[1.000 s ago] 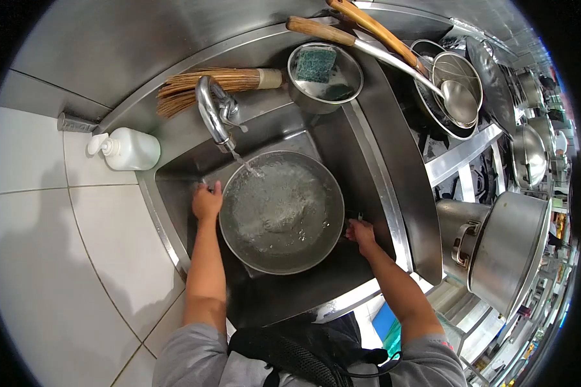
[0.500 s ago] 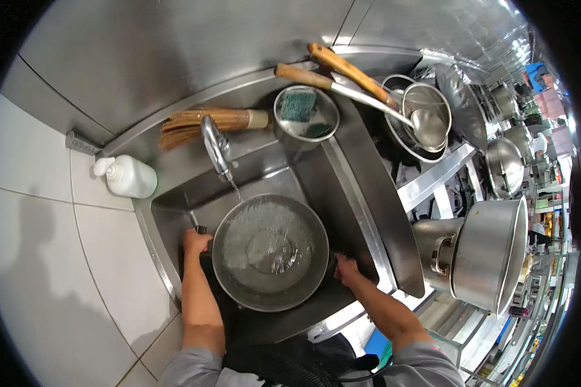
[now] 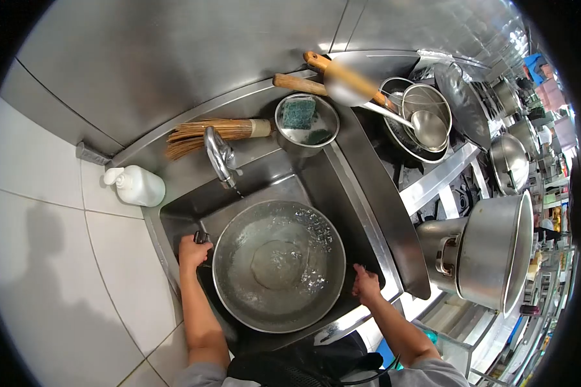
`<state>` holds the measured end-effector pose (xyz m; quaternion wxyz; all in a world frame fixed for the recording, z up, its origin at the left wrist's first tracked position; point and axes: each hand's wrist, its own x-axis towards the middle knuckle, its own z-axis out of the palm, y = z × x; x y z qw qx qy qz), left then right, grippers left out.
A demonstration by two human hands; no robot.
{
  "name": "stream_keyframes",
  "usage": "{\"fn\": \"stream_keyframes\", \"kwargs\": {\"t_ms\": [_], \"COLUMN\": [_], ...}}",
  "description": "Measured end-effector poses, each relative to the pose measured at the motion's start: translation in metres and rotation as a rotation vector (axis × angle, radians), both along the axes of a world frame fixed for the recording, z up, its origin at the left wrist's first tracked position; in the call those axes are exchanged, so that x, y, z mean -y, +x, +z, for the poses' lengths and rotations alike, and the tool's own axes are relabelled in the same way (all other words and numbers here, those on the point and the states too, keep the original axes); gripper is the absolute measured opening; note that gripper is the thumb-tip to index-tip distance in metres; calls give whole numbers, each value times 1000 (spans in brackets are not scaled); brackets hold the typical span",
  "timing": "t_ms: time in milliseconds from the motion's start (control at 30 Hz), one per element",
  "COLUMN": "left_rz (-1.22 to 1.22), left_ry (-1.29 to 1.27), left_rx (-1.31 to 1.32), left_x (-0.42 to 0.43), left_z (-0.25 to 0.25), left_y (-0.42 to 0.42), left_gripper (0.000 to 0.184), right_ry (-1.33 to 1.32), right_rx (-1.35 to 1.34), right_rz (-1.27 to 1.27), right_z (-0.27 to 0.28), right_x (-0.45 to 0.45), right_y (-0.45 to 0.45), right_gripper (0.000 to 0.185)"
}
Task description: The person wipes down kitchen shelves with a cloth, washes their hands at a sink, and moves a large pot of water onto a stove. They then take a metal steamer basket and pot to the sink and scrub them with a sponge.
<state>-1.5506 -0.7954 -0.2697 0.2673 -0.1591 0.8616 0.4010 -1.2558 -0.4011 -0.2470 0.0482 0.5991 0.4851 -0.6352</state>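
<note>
A large round metal pan (image 3: 274, 264) with clear, rippling water in it is over the sink (image 3: 284, 184). My left hand (image 3: 193, 252) is closed around its dark handle (image 3: 202, 237) on the left. On the right side, my right hand (image 3: 366, 284) is closed at the pan's other handle, which is mostly hidden by the fingers and shadow. Beyond the pan's far rim is the faucet (image 3: 219, 157), with a short bit of water below its spout.
Behind the sink lie a bamboo brush (image 3: 219, 134) and a metal pot (image 3: 306, 138) holding green scouring pads (image 3: 298, 113). A white pump bottle (image 3: 140, 186) stands at left. To the right are a ladle (image 3: 428, 129), strainers and large pots (image 3: 490, 251).
The pan looks larger and closer, lifted by both hands and shifted slightly right and toward me. Its water has sloshed rightward. The faucet's stream looks shorter and thinner.
</note>
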Motion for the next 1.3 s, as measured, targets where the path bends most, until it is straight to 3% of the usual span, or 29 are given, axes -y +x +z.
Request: {"fn": "stream_keyframes", "kwargs": {"t_ms": [300, 667, 933, 1300], "left_rz": [43, -86, -141, -422], "left_ry": [97, 224, 225, 286], "left_rx": [-235, -467, -465, -393], "left_x": [-8, -29, -55, -126], "left_z": [126, 270, 300, 287], "left_y": [17, 72, 127, 252], "left_gripper": [14, 13, 11, 12], "right_ry": [-71, -157, -172, -66], "right_rx": [-196, -547, -633, -629], "right_rz": [-46, -77, -171, -387], "right_z": [102, 220, 262, 232], "right_x": [-10, -26, -26, -7], "right_y": [10, 83, 175, 378], "right_gripper": [47, 46, 46, 47]}}
